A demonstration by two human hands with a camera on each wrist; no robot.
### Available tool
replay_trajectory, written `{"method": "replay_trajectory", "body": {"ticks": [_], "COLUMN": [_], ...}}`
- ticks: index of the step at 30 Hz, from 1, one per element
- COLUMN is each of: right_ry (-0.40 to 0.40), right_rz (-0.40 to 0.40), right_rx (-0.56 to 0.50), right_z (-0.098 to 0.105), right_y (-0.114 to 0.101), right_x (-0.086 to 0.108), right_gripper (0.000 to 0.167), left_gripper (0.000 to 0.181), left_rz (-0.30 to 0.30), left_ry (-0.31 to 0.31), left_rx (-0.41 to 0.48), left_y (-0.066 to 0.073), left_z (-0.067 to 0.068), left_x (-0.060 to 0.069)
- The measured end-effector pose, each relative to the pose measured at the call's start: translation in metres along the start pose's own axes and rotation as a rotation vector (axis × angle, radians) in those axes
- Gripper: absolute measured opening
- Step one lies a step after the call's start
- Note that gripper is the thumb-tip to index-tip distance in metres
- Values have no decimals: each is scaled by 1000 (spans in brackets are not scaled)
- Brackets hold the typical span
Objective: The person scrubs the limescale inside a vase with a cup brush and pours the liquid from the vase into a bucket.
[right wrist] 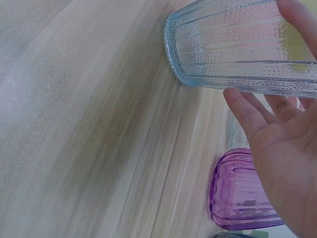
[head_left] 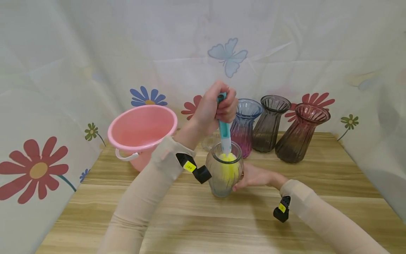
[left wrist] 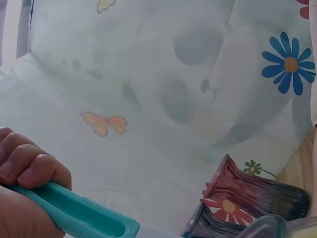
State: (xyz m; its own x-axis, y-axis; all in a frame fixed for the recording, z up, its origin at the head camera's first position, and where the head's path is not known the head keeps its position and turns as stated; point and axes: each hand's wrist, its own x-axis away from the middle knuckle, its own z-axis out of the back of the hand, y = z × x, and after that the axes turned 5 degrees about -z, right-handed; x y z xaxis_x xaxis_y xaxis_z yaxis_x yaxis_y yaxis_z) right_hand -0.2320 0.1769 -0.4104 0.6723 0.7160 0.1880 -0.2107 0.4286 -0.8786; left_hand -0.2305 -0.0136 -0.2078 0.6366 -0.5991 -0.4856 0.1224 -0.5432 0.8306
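Observation:
My left hand [head_left: 219, 106] grips the teal handle [head_left: 224, 128] of a sponge bottle brush from above. The brush's yellow sponge head [head_left: 229, 165] is down inside a clear ribbed glass vase [head_left: 219, 176]. In the left wrist view, curled fingers [left wrist: 37, 168] wrap the teal handle [left wrist: 84, 213]. My right hand [head_left: 255, 175] holds the vase from its right side, low on the body. The right wrist view shows the thumb on one side of the textured glass vase [right wrist: 228, 49] and the fingers of the right hand [right wrist: 282, 144] on the other.
A pink bucket [head_left: 144, 144] with a white handle stands at the left. Behind the right hand are a blue-and-pink vase [head_left: 242, 130], a grey vase [head_left: 268, 127] and a red-and-grey vase [head_left: 298, 137]. Another clear glass piece [head_left: 209, 141] is partly hidden behind the left wrist.

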Motion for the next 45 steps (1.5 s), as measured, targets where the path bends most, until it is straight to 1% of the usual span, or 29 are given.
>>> {"method": "replay_trajectory", "body": {"ticks": [2, 4, 6, 10, 13, 15, 16, 19, 22, 26, 28, 32, 36, 38, 41, 45], "right_ry": [1, 2, 10, 38, 62, 78, 86, 105, 123, 134, 141, 155, 160, 162, 156, 134], "right_rz": [10, 25, 28, 24, 24, 31, 32, 46, 68, 58, 39, 10, 2, 7, 14, 10], "right_rx": [-7, -14, -18, -29, -22, -11, -8, -5, 8, 31, 38, 25, -20, -40, -47, -73], "right_z": [-1, -2, -2, -4, -6, -7, -8, -10, -12, -13, -13, -11, -10, -10, -9, -8], "right_y": [0, 1, 1, 2, 3, 4, 4, 3, 5, 7, 7, 7, 8, 9, 11, 11], "right_x": [0, -1, -1, -1, -1, -1, -1, -1, -1, -1, -1, -1, -1, -1, -1, -1], "right_gripper": [54, 56, 59, 72, 75, 75, 77, 86, 96, 93, 91, 89, 91, 92, 88, 82], "left_gripper": [37, 37, 36, 36, 37, 38, 39, 39, 38, 39, 39, 39, 39, 37, 36, 36], "left_rz": [15, 13, 4, -1, 20, 24, 22, 1, -16, -19, -23, -48, -74, -80, -104, -174], "left_ry": [-8, -18, -11, 35, 74, 93, 104, 125, 134, 136, 140, 142, 139, 131, 114, 87], "left_rx": [26, 36, 33, 10, -17, -35, -41, -36, -15, 0, -2, -13, 25, 57, 86, 116], "left_y": [-8, -17, -26, -43, -56, -63, -66, -71, -72, -72, -72, -70, -59, -49, -29, -1], "left_z": [4, 9, 13, 21, 25, 27, 29, 32, 34, 35, 34, 33, 29, 26, 20, 12], "left_x": [3, 6, 10, 18, 25, 29, 30, 33, 34, 33, 32, 29, 25, 23, 19, 13]}}
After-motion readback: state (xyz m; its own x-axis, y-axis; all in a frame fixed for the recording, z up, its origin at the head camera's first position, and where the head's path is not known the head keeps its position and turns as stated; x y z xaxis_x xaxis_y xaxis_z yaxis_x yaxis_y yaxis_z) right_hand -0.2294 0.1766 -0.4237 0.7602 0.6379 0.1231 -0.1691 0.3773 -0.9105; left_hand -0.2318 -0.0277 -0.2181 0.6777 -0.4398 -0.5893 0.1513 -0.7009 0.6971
